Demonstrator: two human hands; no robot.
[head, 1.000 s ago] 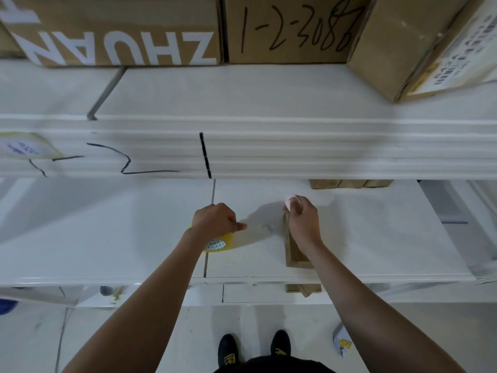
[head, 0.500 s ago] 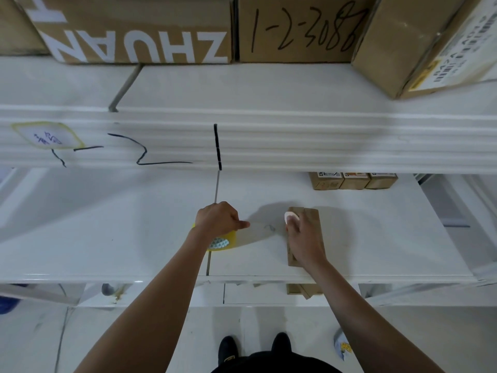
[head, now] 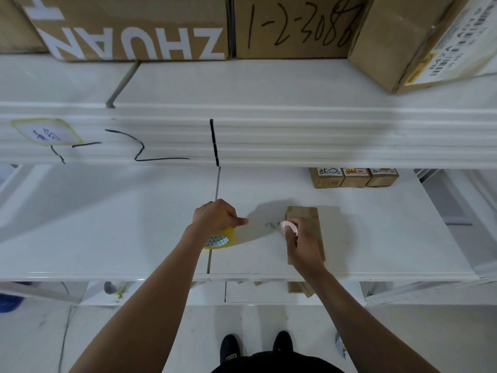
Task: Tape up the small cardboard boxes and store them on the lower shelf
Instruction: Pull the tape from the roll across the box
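Observation:
A small brown cardboard box [head: 309, 219] lies flat on the white shelf [head: 107, 224]. My right hand [head: 301, 243] rests on the box and grips a small pink cutter [head: 289, 226] at the box's left edge. My left hand [head: 217, 218] grips a yellowish roll of clear tape [head: 220, 239] to the left of the box. A strip of clear tape [head: 258, 228] stretches from the roll to the box. Three small labelled boxes [head: 353, 176] stand in a row at the back of the same shelf.
Large cardboard cartons [head: 134, 28] stand on the upper shelf, whose white front beam [head: 295, 135] overhangs the work area. More small boxes [head: 298, 288] show on a lower level under the shelf's front edge. My feet [head: 255, 345] are on the pale floor.
The small box went from tilted on its edge to lying flat. My right hand, with the pink cutter, came down to the box's left edge. The left hand stayed on the roll.

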